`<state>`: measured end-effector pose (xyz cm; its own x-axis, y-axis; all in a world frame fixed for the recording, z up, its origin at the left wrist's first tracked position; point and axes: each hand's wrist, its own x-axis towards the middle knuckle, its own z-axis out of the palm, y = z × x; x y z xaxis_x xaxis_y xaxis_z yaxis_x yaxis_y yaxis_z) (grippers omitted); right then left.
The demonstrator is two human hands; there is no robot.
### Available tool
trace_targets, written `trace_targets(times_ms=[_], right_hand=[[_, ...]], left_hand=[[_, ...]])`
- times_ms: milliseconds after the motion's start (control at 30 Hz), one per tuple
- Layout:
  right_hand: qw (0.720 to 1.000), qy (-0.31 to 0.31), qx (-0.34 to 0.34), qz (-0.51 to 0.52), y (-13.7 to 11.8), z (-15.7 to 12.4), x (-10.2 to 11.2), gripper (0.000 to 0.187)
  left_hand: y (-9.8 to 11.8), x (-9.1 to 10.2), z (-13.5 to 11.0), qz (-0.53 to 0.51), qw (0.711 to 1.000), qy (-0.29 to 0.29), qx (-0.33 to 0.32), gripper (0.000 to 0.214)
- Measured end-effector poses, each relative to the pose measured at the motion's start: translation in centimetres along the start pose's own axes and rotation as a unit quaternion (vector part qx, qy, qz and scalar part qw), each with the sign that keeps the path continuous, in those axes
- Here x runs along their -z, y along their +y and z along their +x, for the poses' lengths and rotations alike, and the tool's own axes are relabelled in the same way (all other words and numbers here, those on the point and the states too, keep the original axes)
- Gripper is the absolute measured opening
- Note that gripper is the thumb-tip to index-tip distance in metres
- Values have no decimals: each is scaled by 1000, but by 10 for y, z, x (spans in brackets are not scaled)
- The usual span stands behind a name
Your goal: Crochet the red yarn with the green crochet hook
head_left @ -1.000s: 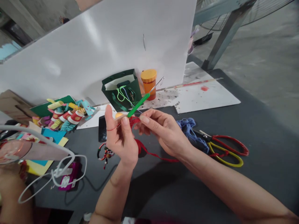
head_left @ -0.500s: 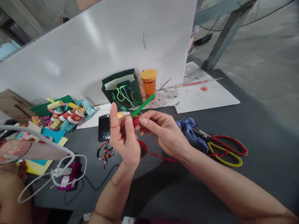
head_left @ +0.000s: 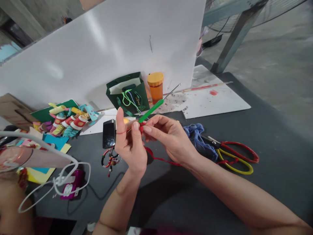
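My left hand [head_left: 129,143] is raised above the dark table [head_left: 269,137], index finger upright with red yarn [head_left: 158,159] looped over it, thumb and other fingers pinching a small red crochet piece [head_left: 141,127]. My right hand [head_left: 171,138] is closed on a green-handled crochet hook [head_left: 151,111], whose metal shaft points up and to the right. The hook's working end sits in the red piece between both hands. The yarn trails down to the table under my right wrist.
Red and yellow scissors [head_left: 234,156] and a blue yarn heap [head_left: 198,137] lie right of my hands. A green gift bag [head_left: 128,94], an orange jar [head_left: 156,86] and a white board [head_left: 97,52] stand behind. A phone [head_left: 109,133], beaded bracelets [head_left: 110,161], paper crafts [head_left: 68,120] and white cable [head_left: 56,179] lie left.
Both hands shifted slightly right and closer together. The hook's handle swung a little to the right, and my left index finger straightened upward.
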<state>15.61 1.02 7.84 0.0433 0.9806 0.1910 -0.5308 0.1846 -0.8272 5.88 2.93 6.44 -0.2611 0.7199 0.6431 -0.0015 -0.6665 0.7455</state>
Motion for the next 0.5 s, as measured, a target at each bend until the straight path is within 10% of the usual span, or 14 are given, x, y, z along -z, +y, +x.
trace_targets(times_ms=[500], right_hand=[[994,20,56,-91,-4,-4,1,29]], left_hand=[[-9,4,3,56,989,-8,-140,51]])
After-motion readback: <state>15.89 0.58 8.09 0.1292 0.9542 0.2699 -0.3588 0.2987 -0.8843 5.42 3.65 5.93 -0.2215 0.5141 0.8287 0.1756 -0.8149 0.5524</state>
